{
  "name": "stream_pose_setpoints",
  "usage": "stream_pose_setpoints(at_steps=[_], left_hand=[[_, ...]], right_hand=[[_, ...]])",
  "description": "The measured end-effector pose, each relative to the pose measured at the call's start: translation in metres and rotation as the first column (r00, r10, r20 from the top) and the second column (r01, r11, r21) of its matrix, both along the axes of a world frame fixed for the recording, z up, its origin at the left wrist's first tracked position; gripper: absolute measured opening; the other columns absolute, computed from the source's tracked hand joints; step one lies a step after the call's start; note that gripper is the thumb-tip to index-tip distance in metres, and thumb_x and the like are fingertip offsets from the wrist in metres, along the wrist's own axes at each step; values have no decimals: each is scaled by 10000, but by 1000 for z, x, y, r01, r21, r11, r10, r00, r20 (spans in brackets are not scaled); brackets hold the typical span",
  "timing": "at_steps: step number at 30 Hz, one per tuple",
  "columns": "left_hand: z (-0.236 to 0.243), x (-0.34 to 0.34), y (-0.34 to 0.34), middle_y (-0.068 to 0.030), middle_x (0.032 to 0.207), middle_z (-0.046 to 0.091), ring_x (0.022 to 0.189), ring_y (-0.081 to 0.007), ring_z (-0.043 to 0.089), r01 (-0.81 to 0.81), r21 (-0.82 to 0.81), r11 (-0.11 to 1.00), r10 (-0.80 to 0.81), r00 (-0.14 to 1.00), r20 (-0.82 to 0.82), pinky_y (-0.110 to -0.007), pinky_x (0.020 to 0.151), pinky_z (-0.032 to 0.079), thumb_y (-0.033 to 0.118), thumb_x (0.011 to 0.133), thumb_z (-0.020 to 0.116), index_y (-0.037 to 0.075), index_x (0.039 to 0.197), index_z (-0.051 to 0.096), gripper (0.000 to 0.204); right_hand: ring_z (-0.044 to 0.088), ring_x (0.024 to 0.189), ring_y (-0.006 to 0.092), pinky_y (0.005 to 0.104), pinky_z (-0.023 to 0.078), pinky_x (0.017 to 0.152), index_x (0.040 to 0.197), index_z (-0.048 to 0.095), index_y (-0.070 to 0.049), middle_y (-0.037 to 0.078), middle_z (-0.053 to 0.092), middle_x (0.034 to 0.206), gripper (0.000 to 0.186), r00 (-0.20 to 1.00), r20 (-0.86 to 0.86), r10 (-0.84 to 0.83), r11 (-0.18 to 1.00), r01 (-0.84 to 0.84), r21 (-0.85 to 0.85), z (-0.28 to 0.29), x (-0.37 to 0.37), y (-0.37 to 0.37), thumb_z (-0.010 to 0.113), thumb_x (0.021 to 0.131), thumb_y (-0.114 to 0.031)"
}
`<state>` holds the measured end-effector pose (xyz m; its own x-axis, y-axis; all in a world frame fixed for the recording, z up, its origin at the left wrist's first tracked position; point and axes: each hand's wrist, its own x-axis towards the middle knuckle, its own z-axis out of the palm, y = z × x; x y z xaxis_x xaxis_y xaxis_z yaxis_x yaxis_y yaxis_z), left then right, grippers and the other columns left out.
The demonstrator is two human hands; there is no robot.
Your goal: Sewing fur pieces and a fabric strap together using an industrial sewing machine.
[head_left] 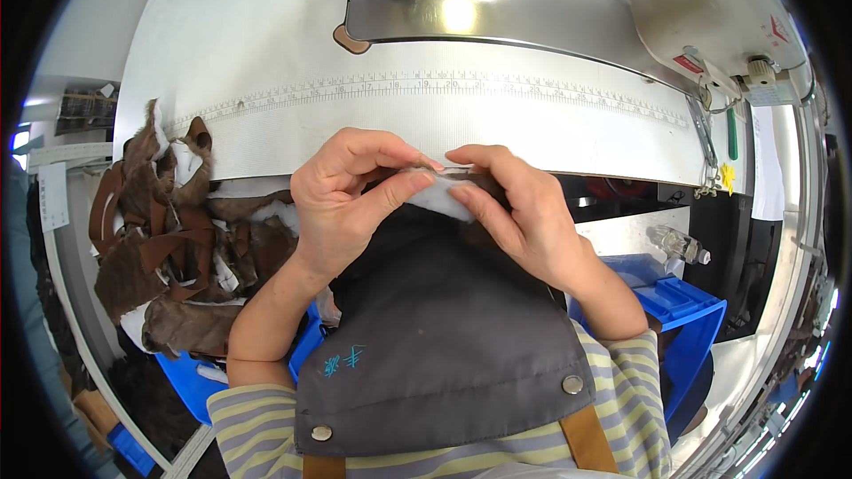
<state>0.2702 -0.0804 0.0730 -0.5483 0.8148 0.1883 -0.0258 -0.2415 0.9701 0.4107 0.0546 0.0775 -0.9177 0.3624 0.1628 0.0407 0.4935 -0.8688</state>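
Note:
Both hands meet in front of my apron, just past the near edge of the sewing table (293, 146). Between them is a small piece of brown fur with a white underside (435, 196). My left hand (355, 191) pinches its left end between thumb and fingers. The right end is pinched by my right hand (524, 208), thumb on the white side. The fingers hide much of the piece's upper edge. To the left, a heap of brown fur pieces with brown straps (191, 248) hangs over the table's corner.
A sewing machine (688, 18) and its metal bed (550, 0) stand at the far side. A printed ruler (399, 84) crosses the tabletop. Scissors or tweezers (701, 133) hang at the right edge. A clear bottle (679, 244) and blue plastic chair or bin (683, 302) are at lower right.

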Motion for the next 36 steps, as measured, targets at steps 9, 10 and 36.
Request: stream_pose_setpoints(at_steps=[9, 10, 36], left_hand=[[69, -75, -13, -125, 863, 673, 800, -154, 643, 0, -268, 963, -54, 979, -195, -256, 734, 507, -22, 818, 611, -49, 1005, 606, 188], [82, -101, -3, -124, 861, 674, 798, -155, 643, 64, -327, 943, -157, 951, -266, -255, 729, 503, 5, 817, 615, -47, 1005, 614, 195], [-26, -149, 91, -59, 1024, 560, 977, -240, 548, -79, -96, 992, -71, 274, -959, -370, 842, 460, 41, 742, 603, 42, 1022, 615, 281]], right_hand=[[603, 598, 252, 316, 483, 551, 1081, 569, -10, 90, 603, 718, 300, 816, -538, 211, 974, -129, 187, 9, -68, -13, 589, 789, 55], [603, 598, 252, 316, 483, 551, 1081, 569, -10, 90, 603, 718, 300, 819, -535, 207, 974, -119, 194, 14, -79, -11, 589, 789, 55], [535, 815, 154, 336, 347, 743, 845, 557, -98, 55, 620, 1153, 136, 992, -125, 28, 494, 95, 864, -29, -122, 77, 588, 714, -119]])
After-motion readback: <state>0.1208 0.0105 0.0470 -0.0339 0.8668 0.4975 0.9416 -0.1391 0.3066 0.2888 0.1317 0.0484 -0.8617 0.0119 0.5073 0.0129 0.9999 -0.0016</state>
